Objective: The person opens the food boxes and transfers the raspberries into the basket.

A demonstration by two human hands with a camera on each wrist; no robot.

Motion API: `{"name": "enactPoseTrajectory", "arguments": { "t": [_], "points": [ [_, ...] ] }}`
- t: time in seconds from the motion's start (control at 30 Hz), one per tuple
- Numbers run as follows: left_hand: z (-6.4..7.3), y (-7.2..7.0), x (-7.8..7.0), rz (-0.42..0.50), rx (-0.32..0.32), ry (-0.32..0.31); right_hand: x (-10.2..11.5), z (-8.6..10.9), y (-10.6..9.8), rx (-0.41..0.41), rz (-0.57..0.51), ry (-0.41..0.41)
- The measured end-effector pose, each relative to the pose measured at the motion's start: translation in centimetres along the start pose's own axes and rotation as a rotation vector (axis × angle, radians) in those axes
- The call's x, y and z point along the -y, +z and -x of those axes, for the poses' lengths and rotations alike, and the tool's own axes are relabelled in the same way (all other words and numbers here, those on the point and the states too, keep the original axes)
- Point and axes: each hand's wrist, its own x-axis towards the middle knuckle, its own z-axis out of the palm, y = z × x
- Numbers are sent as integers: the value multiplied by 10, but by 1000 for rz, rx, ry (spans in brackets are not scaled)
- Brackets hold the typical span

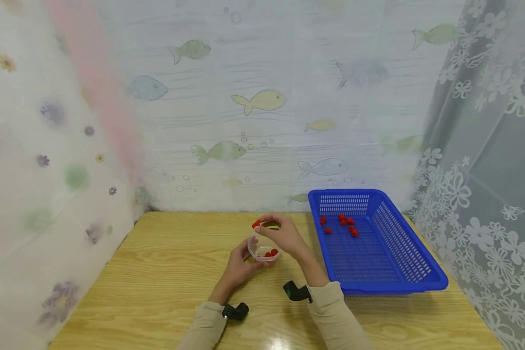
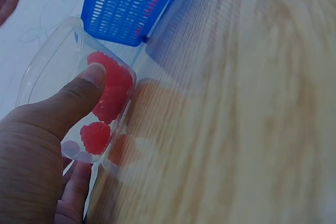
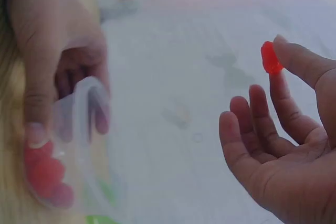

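My left hand (image 1: 239, 266) grips a small clear plastic container (image 1: 267, 259) from the side, its thumb against the near wall in the left wrist view. Several red raspberries (image 2: 113, 90) lie in the bottom of the container. Above its opening, my right hand (image 1: 285, 237) pinches one raspberry (image 3: 271, 57) between thumb and forefinger. The other fingers of that hand are loosely bent in the right wrist view. The pinched raspberry is apart from the container.
A blue perforated plastic basket (image 1: 385, 287) stands to the right, with several raspberries (image 1: 351, 228) toward its back left. A yellow-green thing (image 1: 273, 227) shows partly behind my right hand. The wooden table (image 1: 170, 272) meets a fish-patterned curtain (image 1: 227, 180) at the back.
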Motion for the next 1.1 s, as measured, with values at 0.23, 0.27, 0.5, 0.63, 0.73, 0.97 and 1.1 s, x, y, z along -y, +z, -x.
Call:
{"name": "enactPoseTrajectory", "arguments": {
  "t": [0.23,0.27,0.5,0.63,0.73,0.97,1.1],
  "points": [
    [-1,0,1,-4,16,23,32,10,-14,33,55,-64],
    [-1,0,1,-4,15,18,35,10,-16,38,60,-75],
    [-2,1,-2,-9,-5,-1,53,10,-42,18,106,-52],
    [2,2,-14,-16,-30,10,50,4,-60,-12,156,-33],
    [6,2,-29,-9,-34,16,41,-2,-74,-35,169,-22],
    [8,0,-36,-11,-15,27,10,-13,-102,-55,43,64],
    [7,0,-35,9,-5,18,-5,-17,-119,-100,-3,113]
  ]
}}
